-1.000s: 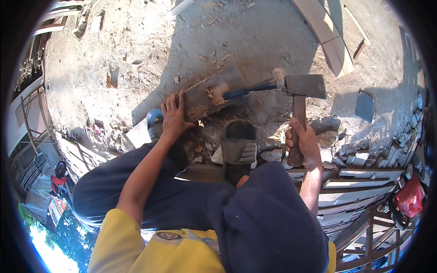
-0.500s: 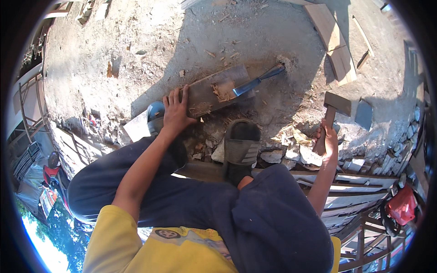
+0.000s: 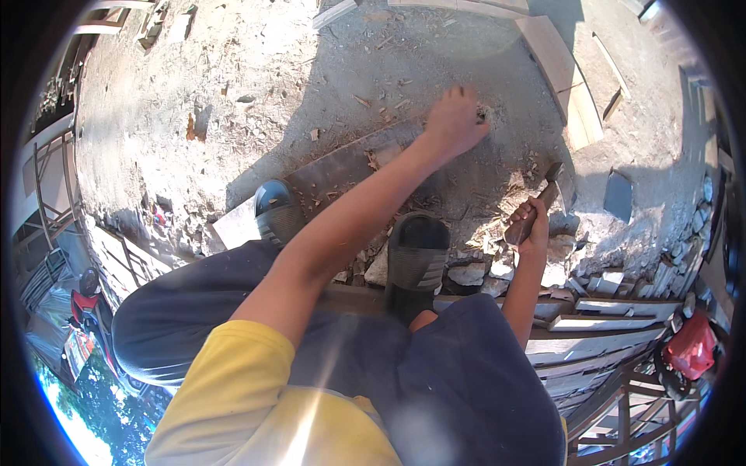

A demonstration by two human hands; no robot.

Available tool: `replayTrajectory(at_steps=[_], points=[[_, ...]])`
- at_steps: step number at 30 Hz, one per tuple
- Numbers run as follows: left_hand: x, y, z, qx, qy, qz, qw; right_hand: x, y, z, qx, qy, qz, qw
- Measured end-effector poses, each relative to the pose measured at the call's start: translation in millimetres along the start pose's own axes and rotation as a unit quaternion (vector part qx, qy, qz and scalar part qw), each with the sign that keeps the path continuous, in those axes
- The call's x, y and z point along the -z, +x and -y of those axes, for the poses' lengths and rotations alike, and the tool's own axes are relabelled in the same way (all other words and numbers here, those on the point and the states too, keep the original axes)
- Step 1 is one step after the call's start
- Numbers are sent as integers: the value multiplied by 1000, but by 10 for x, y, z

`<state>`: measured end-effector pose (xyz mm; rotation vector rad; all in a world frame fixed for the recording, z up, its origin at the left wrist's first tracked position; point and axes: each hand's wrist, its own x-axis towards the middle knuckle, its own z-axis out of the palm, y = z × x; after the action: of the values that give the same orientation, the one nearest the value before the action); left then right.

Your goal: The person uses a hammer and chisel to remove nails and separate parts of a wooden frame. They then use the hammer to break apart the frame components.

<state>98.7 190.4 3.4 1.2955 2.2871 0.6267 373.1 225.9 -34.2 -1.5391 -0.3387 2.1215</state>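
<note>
My left hand (image 3: 454, 124) reaches over the far right end of a flat wooden board (image 3: 330, 167) lying on the ground. Its fingers and thumb are apart. Hand and forearm cover the place where a blue chisel lay, so whether they touch it is hidden. On the right, my right hand (image 3: 531, 221) grips a hammer (image 3: 546, 194) by its wooden handle, raised above the ground with the head pointing away from me. Wood shavings lie on the board. My sandalled feet (image 3: 420, 248) are close to its near side.
Curved planks (image 3: 563, 74) lie at the far right, and a dark flat piece (image 3: 618, 196) rests right of the hammer. Stones (image 3: 466, 273) and stacked wood strips (image 3: 606, 322) line the near right. A red bag (image 3: 690, 346) is at the right edge.
My left hand has left the board's near left part and moved far right, over the chisel. The right hand has drawn the hammer slightly left and turned its head.
</note>
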Motion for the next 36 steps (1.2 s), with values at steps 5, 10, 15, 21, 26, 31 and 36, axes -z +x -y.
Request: replayTrajectory(at_steps=[5,10,15,21,26,31,36], points=[[-559,241,-229,130,66,12,989,2,-188,13,20,-16,19,999],[-938,258,21,164,46,49,984,-158,-474,-154,-66,-88,25,994],[-823,115,-5,94,-118,-5,989,-9,-330,-355,-31,-81,-16,996],[-295,-58,-229,-11,-200,-28,979,-94,-311,-291,-32,-75,-4,997],[-371,-153,12,-13,-277,-30,960,192,-164,-215,-68,-24,67,995],[-305,-325,19,-52,-246,27,968,276,-82,-77,-102,-32,60,992],[-433,-369,31,-44,-225,-29,973,332,-107,157,-139,-59,34,988]])
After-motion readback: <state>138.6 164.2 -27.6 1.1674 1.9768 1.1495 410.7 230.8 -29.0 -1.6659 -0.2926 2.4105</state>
